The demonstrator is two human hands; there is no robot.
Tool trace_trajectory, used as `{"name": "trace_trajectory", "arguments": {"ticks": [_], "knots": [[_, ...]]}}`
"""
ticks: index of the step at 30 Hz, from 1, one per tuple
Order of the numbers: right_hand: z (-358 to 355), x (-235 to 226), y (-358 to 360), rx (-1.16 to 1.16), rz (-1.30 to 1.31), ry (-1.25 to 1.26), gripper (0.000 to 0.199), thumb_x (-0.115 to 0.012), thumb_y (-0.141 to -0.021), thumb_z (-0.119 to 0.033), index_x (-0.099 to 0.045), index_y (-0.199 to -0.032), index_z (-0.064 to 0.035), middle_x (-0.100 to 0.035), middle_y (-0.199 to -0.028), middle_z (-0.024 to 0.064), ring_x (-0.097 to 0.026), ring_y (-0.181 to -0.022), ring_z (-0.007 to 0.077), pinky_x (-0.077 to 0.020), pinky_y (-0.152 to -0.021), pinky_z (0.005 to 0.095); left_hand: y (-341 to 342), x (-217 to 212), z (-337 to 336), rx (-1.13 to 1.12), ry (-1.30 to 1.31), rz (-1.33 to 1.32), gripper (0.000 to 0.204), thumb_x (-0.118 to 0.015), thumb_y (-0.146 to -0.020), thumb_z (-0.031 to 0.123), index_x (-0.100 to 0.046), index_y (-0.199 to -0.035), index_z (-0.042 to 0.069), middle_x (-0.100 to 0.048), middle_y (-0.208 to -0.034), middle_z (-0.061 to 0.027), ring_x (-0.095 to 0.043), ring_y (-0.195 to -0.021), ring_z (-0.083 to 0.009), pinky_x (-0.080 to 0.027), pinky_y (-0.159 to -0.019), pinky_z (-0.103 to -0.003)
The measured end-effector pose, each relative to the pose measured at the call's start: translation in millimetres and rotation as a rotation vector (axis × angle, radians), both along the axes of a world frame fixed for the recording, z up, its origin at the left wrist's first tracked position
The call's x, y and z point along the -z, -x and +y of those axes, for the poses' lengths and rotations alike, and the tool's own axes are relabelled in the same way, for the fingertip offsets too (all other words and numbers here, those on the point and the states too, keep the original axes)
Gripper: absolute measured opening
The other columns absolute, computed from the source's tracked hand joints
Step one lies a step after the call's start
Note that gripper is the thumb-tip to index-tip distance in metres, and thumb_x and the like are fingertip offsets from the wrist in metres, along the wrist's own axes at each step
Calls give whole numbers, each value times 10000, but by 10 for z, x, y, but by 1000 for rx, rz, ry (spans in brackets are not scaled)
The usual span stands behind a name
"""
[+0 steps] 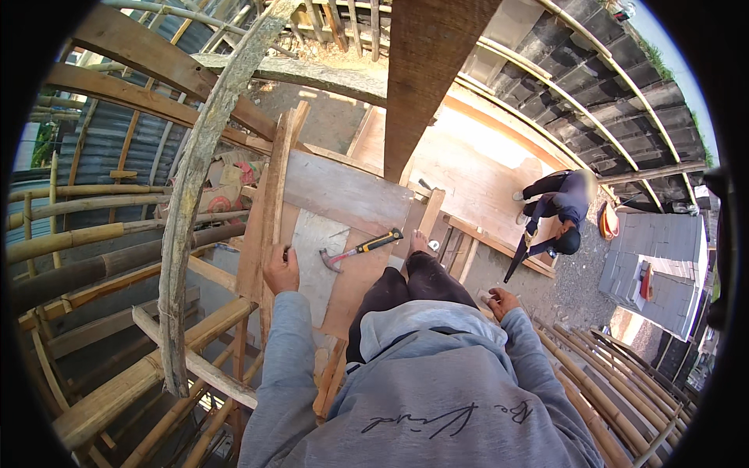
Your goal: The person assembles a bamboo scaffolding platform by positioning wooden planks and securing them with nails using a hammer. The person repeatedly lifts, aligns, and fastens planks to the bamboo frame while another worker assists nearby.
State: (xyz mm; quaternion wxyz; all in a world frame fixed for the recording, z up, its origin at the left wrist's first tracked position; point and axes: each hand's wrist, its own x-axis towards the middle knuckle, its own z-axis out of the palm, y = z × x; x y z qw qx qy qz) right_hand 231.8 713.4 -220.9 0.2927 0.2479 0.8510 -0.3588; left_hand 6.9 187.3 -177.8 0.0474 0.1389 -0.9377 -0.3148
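Note:
My left hand (282,270) is closed beside an upright wooden beam (273,199). Whether it grips anything is hidden. Lower on the right, near my thigh, my right hand (503,302) has its fingers curled in; anything inside is too small to make out. Between my left hand and my bare foot (420,243), a claw hammer (363,247) with a black and yellow handle lies on the plywood boards (347,195). Its head points toward my left hand, apart from it. A small round whitish thing (434,245) sits by my foot.
A large timber (427,78) hangs close overhead. Weathered posts (207,148) and bamboo poles (94,238) crowd the left; more bamboo (612,374) lies lower right. A co-worker (558,207) below holds a dark handsaw (516,259) near stacked grey blocks (651,261).

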Motion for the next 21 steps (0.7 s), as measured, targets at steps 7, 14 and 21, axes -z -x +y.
{"name": "trace_trajectory", "arguments": {"ticks": [7,14,21], "knots": [[157,-725,38,58,63,47,353,-657,-878,-140,-600,-1195,2,-690,-926,130,-666,-836,192,-543,-761,310,168,1078,524,137,91,-392,195,-720,-777,113,-668,-964,98,-617,-993,-108,-641,-914,-316,-517,-803,-431],[180,-920,-45,-164,-291,-96,367,-662,-878,-172,-610,-1203,-11,-712,-984,139,-693,-890,230,-555,-794,348,290,1920,663,190,183,-537,208,-646,-825,91,-615,-1028,125,-562,-1073,-73,-584,-1067,-273,-511,-844,-443],[45,-853,478,-163,-318,-28,372,-650,-891,-141,-586,-1227,6,-696,-1030,155,-687,-924,231,-556,-804,342,304,2378,520,412,363,-421,137,-553,-882,138,-605,-1009,132,-560,-1043,-97,-582,-1007,-272,-498,-817,-427]]}}
